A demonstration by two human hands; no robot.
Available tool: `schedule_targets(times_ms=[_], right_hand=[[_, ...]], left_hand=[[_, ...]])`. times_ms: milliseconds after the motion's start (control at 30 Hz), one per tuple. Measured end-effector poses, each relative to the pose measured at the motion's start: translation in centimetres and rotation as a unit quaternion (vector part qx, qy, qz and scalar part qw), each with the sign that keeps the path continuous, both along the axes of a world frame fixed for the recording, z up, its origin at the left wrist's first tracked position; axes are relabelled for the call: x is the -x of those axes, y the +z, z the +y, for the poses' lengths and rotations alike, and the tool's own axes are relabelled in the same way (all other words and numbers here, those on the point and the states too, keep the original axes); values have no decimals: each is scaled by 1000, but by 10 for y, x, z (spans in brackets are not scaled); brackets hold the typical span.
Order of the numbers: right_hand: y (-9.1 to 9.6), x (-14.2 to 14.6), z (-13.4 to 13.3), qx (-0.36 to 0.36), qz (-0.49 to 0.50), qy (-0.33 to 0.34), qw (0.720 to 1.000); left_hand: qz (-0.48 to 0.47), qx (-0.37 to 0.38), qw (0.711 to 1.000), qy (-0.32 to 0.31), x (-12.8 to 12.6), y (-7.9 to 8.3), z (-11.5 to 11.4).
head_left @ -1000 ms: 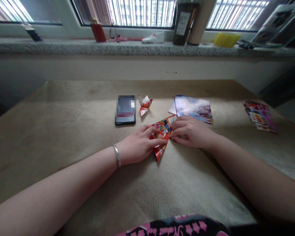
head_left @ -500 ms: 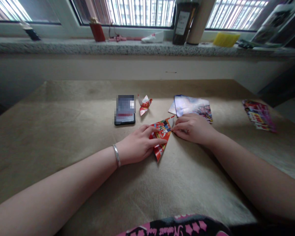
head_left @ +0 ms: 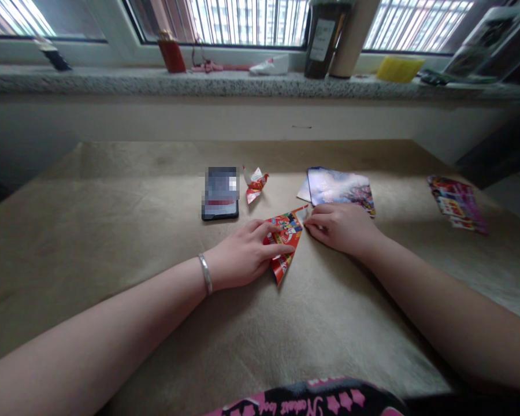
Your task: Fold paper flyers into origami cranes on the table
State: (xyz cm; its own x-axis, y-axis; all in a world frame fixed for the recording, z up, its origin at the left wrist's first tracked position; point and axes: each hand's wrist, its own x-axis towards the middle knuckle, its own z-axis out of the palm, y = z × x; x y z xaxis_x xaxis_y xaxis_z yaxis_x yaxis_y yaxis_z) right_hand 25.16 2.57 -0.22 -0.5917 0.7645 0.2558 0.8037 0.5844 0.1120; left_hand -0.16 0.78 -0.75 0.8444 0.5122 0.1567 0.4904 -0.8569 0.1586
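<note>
A red printed sheet of paper [head_left: 288, 224], folded to a triangle, lies on the table with one point toward me. My left hand [head_left: 251, 251] rests on its left part, fingers spread and pressing it down; these fingers cover some of the print. At the paper's right edge, beside a small white flap, my right hand [head_left: 338, 226] has thumb and forefinger pinched together. The fingertips hide exactly how much of the edge they grip. Beyond the paper stands a small folded red and white paper figure [head_left: 256, 185].
A dark phone-like device [head_left: 220, 196], its screen blurred out, lies left of the paper figure. Pale picture cards [head_left: 340, 188] lie just behind my right hand. Red and pink packets [head_left: 457, 205] are at the far right. Bottles and small items line the stone windowsill [head_left: 225, 86].
My right hand has shifted very slightly at the paper's right edge, showing a little more of the white flap. My left hand stays put.
</note>
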Motion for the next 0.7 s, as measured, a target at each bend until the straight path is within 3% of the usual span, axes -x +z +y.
schedule_targets(times_ms=[300, 700], right_hand=[[-1, 6, -1, -13, -23, -90, 996], [0, 11, 1, 8, -29, -162, 986]], left_hand=[[10, -1, 1000, 3, 0, 3, 0], [10, -2, 1000, 0, 1, 4, -1]])
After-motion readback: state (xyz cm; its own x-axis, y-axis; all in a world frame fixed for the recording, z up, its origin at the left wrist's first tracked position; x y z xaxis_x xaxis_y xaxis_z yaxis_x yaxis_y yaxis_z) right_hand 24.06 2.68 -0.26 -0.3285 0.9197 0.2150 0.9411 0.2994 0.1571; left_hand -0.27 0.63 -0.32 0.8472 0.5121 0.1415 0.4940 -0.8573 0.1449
